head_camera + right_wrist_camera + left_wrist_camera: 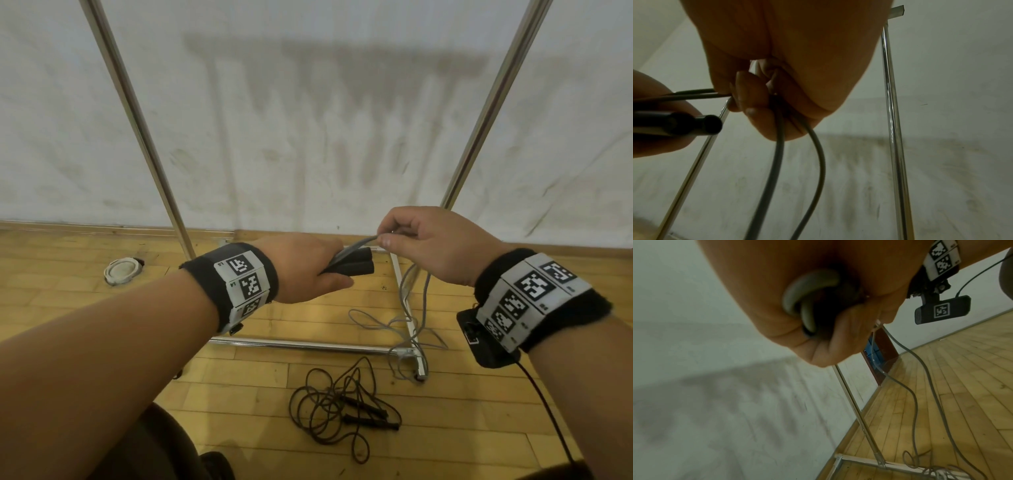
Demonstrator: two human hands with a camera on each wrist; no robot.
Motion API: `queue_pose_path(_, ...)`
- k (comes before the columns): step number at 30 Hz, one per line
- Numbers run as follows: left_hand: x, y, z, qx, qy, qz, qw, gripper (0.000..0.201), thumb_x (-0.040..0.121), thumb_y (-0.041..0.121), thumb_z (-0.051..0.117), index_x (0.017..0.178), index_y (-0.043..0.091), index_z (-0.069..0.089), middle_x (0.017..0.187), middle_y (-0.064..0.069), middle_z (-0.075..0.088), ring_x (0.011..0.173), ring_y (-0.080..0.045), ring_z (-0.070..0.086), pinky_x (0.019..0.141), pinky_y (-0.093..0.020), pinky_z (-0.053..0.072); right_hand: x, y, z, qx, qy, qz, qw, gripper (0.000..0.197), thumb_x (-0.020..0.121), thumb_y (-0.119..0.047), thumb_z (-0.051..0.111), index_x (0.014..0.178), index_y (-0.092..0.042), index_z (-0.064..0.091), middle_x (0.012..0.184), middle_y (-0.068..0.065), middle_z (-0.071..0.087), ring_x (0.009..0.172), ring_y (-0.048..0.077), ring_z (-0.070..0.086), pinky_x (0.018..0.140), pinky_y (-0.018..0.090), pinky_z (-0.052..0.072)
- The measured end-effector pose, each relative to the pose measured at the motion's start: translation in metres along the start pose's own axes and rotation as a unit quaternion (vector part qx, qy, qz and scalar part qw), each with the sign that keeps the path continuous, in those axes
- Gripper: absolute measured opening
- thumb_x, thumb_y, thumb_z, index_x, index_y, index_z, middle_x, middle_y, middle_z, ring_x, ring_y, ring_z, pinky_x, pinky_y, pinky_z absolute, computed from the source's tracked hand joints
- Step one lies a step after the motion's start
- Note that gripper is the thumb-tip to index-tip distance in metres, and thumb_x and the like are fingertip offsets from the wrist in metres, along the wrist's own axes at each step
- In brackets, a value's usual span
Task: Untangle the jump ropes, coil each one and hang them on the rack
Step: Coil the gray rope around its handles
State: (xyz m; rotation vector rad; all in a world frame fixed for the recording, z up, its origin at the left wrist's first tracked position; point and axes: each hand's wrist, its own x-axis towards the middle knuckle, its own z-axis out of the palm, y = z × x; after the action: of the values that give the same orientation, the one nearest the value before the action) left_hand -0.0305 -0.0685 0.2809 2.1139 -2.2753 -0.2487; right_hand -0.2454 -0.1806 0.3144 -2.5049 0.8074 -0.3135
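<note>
My left hand (308, 270) grips the two black handles (352, 265) of the grey jump rope together with a bend of its cord (809, 287). Just to the right, my right hand (424, 246) pinches the grey cord (779, 155), and two strands hang from it down to a loose grey tangle (407, 322) lying over the rack's base. A black jump rope (342, 407) lies in a tangle on the floor in front of the rack, its two handles side by side. The chrome rack (137, 120) stands against the wall, its top out of the head view.
The rack's base rail (308, 344) runs across the wooden floor below my hands, with a side rail (407, 308) under the grey cord. A white round object (121, 270) lies on the floor at left. A stained white wall (325, 120) is close behind the rack.
</note>
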Motion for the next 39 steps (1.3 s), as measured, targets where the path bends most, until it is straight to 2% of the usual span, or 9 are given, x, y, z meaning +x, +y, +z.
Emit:
queue_pose_path(7, -0.006, 0.008, -0.011, -0.028, 0.039, 0.03, 0.998, 0.044, 0.097, 0.071, 0.05, 0.117, 0.032, 0.054, 0.078, 0.014, 0.058, 0.067, 0.0, 0.054, 0.054, -0.024, 0.036, 0.004, 0.009, 0.002, 0.04, 0.031, 0.002, 0.999, 0.014, 0.101, -0.041, 0.056, 0.094, -0.034, 0.067, 0.087, -0.003, 0.07, 0.082, 0.008, 0.06, 0.074, 0.027, 0.048)
queue_pose_path(11, -0.006, 0.011, -0.019, -0.043, 0.082, 0.026, 0.995, 0.039, 0.091, 0.077, 0.046, 0.09, 0.038, 0.045, 0.071, 0.011, 0.056, 0.063, -0.003, 0.053, 0.052, -0.027, 0.034, 0.009, 0.012, 0.024, 0.107, 0.03, 0.032, 0.993, 0.023, 0.105, -0.036, 0.048, 0.095, -0.03, 0.068, 0.073, 0.002, 0.063, 0.063, 0.012, 0.054, 0.067, 0.035, 0.047)
queue_pose_path(14, 0.0, 0.007, -0.017, -0.042, 0.102, -0.013, 0.994, 0.037, 0.095, 0.072, 0.049, 0.093, 0.036, 0.043, 0.074, 0.011, 0.054, 0.064, -0.005, 0.052, 0.052, -0.027, 0.032, 0.009, 0.007, 0.044, 0.136, 0.009, 0.067, 0.988, 0.031, 0.107, -0.041, 0.043, 0.095, -0.026, 0.067, 0.062, -0.001, 0.058, 0.055, 0.013, 0.056, 0.064, 0.04, 0.051)
queue_pose_path(19, 0.016, -0.007, -0.007, -0.012, 0.083, -0.102, 0.991, 0.04, 0.101, 0.068, 0.048, 0.099, 0.029, 0.043, 0.08, 0.008, 0.055, 0.066, -0.008, 0.053, 0.051, -0.029, 0.035, 0.005, -0.007, 0.06, 0.092, -0.089, 0.097, 0.987, 0.033, 0.109, -0.037, 0.039, 0.096, -0.019, 0.063, 0.064, 0.0, 0.057, 0.052, 0.016, 0.054, 0.058, 0.037, 0.052)
queue_pose_path(23, 0.021, -0.013, 0.0, 0.022, 0.05, -0.131, 0.99, 0.037, 0.103, 0.063, 0.049, 0.107, 0.026, 0.047, 0.083, 0.008, 0.053, 0.068, -0.009, 0.052, 0.052, -0.03, 0.035, 0.006, -0.023, 0.044, -0.068, -0.122, 0.052, 0.989, 0.03, 0.109, -0.035, 0.04, 0.103, -0.017, 0.063, 0.082, 0.003, 0.063, 0.07, 0.018, 0.056, 0.064, 0.035, 0.044)
queue_pose_path(27, 0.019, -0.008, 0.004, 0.051, 0.03, -0.091, 0.994, 0.032, 0.101, 0.061, 0.053, 0.103, 0.031, 0.042, 0.079, 0.011, 0.05, 0.065, -0.007, 0.05, 0.051, -0.028, 0.032, 0.003, -0.029, 0.02, -0.138, -0.117, 0.01, 0.983, 0.022, 0.107, -0.033, 0.044, 0.091, -0.032, 0.059, 0.082, -0.004, 0.06, 0.077, 0.017, 0.057, 0.065, 0.03, 0.042)
queue_pose_path(31, 0.013, -0.001, 0.005, 0.06, -0.011, -0.02, 0.998, 0.027, 0.1, 0.061, 0.056, 0.102, 0.037, 0.045, 0.08, 0.015, 0.051, 0.066, -0.002, 0.048, 0.052, -0.027, 0.03, 0.001, -0.023, 0.007, -0.122, -0.106, 0.013, 0.987, 0.018, 0.102, -0.038, 0.056, 0.092, -0.03, 0.069, 0.081, -0.007, 0.062, 0.076, 0.011, 0.058, 0.064, 0.027, 0.042)
queue_pose_path(36, -0.001, 0.013, -0.001, 0.053, -0.037, 0.067, 0.996, 0.034, 0.1, 0.063, 0.057, 0.091, 0.042, 0.032, 0.075, 0.014, 0.051, 0.063, 0.0, 0.047, 0.051, -0.023, 0.028, 0.0, -0.011, -0.003, -0.005, -0.09, 0.013, 0.996, 0.014, 0.096, -0.041, 0.066, 0.089, -0.031, 0.073, 0.082, -0.001, 0.072, 0.072, 0.013, 0.063, 0.07, 0.032, 0.05)
queue_pose_path(39, -0.007, 0.022, -0.006, 0.024, -0.009, 0.102, 0.994, 0.032, 0.099, 0.065, 0.056, 0.095, 0.042, 0.034, 0.074, 0.014, 0.052, 0.062, 0.001, 0.048, 0.051, -0.02, 0.028, -0.001, -0.001, -0.004, 0.12, -0.086, 0.023, 0.989, 0.019, 0.099, -0.03, 0.064, 0.09, -0.017, 0.073, 0.064, 0.006, 0.061, 0.058, 0.016, 0.054, 0.065, 0.032, 0.048)
